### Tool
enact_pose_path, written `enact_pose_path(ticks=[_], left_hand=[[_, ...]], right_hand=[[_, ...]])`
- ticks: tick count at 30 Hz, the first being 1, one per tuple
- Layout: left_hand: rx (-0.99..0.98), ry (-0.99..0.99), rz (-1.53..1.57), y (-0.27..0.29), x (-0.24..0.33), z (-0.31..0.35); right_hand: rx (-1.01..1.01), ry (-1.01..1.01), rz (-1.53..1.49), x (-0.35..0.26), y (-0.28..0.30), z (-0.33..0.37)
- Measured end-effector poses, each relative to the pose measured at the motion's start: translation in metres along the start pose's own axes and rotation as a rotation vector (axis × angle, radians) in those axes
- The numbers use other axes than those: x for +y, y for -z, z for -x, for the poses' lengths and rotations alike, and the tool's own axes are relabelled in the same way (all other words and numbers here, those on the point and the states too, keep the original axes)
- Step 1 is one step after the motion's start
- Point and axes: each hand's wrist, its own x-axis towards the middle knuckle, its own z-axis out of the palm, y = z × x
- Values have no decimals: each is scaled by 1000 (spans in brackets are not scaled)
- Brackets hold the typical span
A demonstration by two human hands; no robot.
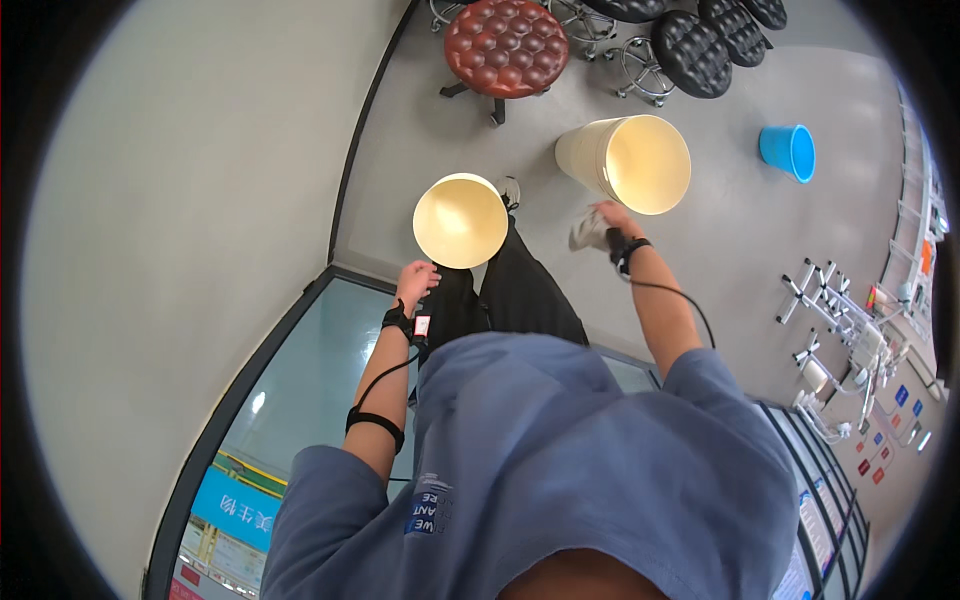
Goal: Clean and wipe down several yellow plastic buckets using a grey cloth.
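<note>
blue rectangular sign point(238, 510) at lower left, small red and blue labels point(888, 440) at right edge

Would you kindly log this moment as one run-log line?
left hand: holds cream plastic bucket | right hand: holds second cream plastic bucket | blue bucket: on floor

Grey floor point(800, 230), with a pale wall point(200, 150) on the left. One red tufted stool point(507, 45) on a chrome base. Black tufted stools point(692, 52) in a row beside it. Blue bucket point(788, 151), standing apart. Metal rack point(840, 320) at right, possibly holding small tools. Glass panel point(300, 380) in a dark frame.
</note>
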Motion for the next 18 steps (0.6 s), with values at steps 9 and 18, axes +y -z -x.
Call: enact_pose_path(ticks=[9, 18], left_hand=[[163, 177, -129, 20, -80, -70], [78, 207, 294, -1, -92, -130]], right_hand=[[-134, -92, 585, -138, -188, 13], [123, 13, 845, -95, -227, -20]])
